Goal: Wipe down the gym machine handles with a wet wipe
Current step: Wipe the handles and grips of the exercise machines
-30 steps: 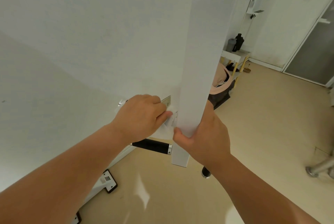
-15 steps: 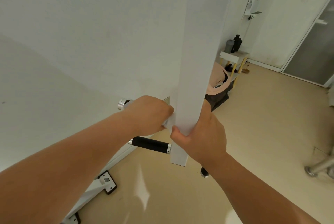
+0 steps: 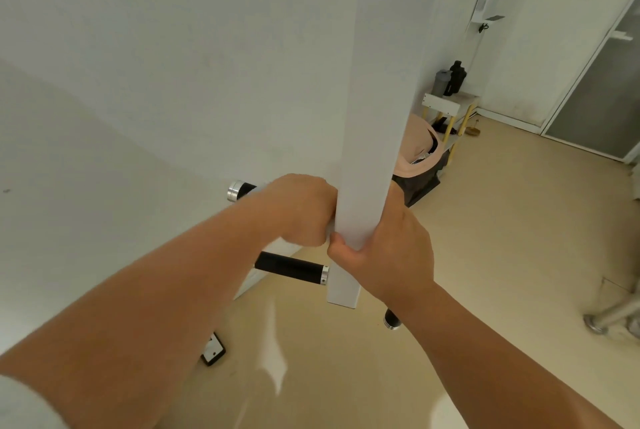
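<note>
A white square post (image 3: 377, 123) of the gym machine hangs down in front of me. My right hand (image 3: 388, 252) is wrapped around its lower part. My left hand (image 3: 301, 210) is closed around the upper black handle (image 3: 242, 190), right against the post; only the handle's chrome end cap shows. A sliver of white wet wipe (image 3: 329, 226) peeks out at the left fingers. A second black handle (image 3: 292, 267) sticks out left below my hands. A third handle tip (image 3: 391, 319) shows below my right wrist.
The machine's white panel (image 3: 104, 169) fills the left. A small white bench (image 3: 446, 104) with two dark bottles (image 3: 457, 77) stands at the back, with pink and dark bags (image 3: 420, 155) beside it. A chrome foot (image 3: 599, 321) sits at right on the beige floor.
My left hand has slid right along the upper handle up to the post, uncovering the chrome end cap. The right hand keeps its hold on the post.
</note>
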